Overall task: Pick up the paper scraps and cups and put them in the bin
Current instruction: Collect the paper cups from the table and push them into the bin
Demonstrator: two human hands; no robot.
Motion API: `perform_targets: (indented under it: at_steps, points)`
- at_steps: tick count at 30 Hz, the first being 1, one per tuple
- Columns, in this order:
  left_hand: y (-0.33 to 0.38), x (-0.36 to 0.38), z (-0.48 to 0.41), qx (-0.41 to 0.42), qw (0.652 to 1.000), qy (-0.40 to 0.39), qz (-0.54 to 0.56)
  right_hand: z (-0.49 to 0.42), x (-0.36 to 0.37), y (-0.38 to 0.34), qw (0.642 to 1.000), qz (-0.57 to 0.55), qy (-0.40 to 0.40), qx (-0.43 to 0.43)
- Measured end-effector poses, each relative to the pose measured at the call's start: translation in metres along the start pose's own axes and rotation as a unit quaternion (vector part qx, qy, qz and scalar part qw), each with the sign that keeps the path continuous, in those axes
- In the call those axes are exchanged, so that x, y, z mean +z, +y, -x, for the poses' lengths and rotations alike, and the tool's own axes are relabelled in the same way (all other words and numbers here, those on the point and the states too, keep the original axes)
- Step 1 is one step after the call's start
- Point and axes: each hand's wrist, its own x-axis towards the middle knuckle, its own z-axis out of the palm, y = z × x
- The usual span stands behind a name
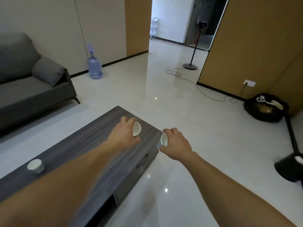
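The left hand (122, 133) clamps its fingers (129, 119) on the first cup (136, 128) above the bench (82, 145). The right hand (177, 145) grips the second cup (164, 139) just past the bench corner. The third cup (35, 165) stands on the bench, well apart.

Dim, even indoor light; the doorway (168, 22) glows brighter. Small glints dot the glossy floor (180, 112). The standing cup (35, 165) is blurred; straight lines bow near edges.
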Motion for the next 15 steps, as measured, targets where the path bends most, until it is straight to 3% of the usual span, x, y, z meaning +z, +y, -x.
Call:
perform_targets:
  at_steps: [15]
  points:
    - [0.292,0.152,-0.186,0.243,0.964,-0.106,0.016,0.007,-0.096,0.288,0.962,-0.015,0.101,0.254]
